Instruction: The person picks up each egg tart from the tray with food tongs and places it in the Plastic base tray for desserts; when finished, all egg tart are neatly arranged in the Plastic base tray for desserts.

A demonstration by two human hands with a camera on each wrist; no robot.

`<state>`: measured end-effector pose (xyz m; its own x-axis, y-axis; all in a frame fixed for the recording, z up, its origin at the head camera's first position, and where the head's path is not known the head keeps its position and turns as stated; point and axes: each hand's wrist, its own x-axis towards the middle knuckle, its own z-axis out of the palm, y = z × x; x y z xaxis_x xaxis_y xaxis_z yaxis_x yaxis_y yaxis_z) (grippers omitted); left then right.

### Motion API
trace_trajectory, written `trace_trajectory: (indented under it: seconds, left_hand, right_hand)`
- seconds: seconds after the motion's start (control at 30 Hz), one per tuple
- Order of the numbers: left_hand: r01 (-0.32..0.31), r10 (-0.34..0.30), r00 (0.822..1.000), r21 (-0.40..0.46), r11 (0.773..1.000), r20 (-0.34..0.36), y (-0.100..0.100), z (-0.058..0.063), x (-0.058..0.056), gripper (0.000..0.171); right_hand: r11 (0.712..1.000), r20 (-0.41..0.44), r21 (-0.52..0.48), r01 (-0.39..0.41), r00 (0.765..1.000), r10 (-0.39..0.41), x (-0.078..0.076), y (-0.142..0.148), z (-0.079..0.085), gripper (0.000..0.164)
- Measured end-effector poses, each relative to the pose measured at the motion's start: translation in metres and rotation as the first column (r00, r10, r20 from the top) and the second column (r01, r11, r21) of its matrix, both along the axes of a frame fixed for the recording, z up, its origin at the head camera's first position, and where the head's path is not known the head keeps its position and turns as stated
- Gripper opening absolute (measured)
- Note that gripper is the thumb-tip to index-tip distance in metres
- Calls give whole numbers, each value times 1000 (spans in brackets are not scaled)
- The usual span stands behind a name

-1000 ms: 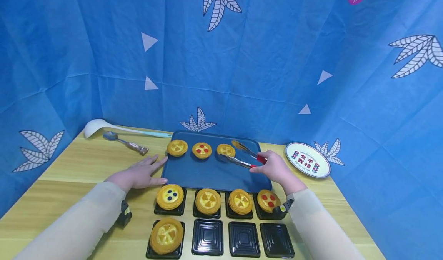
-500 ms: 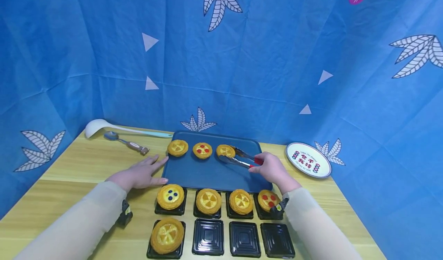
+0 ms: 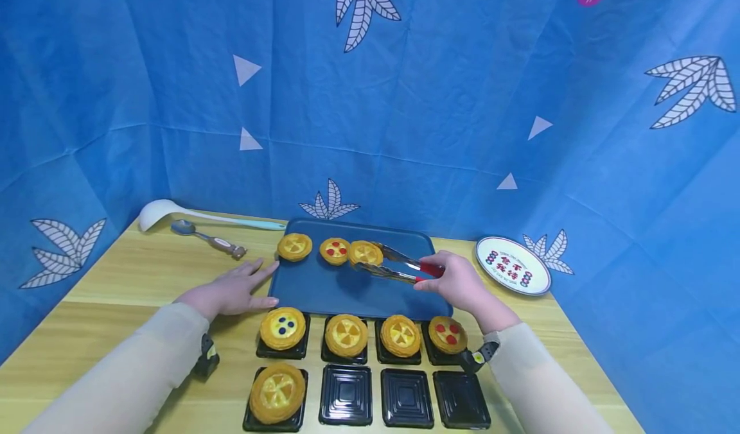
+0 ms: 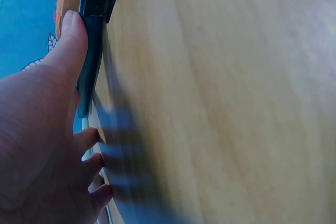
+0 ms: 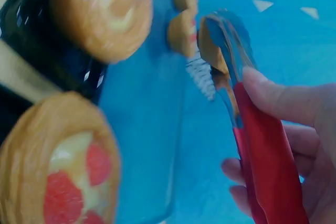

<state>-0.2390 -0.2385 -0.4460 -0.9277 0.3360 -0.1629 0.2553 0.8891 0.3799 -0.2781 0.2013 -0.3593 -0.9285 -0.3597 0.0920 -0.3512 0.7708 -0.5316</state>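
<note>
My right hand grips metal tongs by their red handles. Between the tong tips is an egg tart with yellow wedges, raised off the dark blue tray with a shadow below it. Two more tarts lie along the tray's back: a red-dotted tart, close to the held one in the head view, and a wedge-topped tart at the left. My left hand rests at the tray's left edge with fingers spread; in the left wrist view its thumb touches the tray's side.
Small black square trays stand in two rows in front; the back row holds a blue-dotted tart, two wedge-topped tarts and a red-dotted tart. One front black tray is bare. A white ladle, a spoon and an oval plate lie behind.
The tongs closed on the right-hand tart of the tray. That tart has since risen off the tray and shifted left towards the red-dotted one. My left hand has stayed in place.
</note>
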Motion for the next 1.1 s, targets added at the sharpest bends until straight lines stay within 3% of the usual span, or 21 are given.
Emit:
trace_trajectory:
  seconds: [0.13,0.27,0.63,0.77,0.93,1.1]
  left_hand:
    - [4,-4,1000,9,1000,2,1,1,1,95]
    - [0,0,1000,6,1000,3,2,3,3,95]
    - [-5,5,1000,-20,1000,11,6,12,6,92]
    - [-4,4,1000,-21,1000,14,5,11,6,93]
    - [-1,1,1000,-13,1000,12,5,13,7,93]
    - [-2,3,1000,-14,1000,11,6,11,6,92]
  right_hand:
    - [992,41,-61,-110,993,113,16,5,10,54]
    - [971,74,-95,-220,971,227,33,10,14,54]
    - [902,154,-98,-420,889,430,78,25,3,49]
    - [894,173,-77,-441,877,448,92,29,-2,51]
    - [910,189,-15,-415,892,410,103,28,-10,50]
    - [905,167,1,-425,893,419,107,26,-18,50]
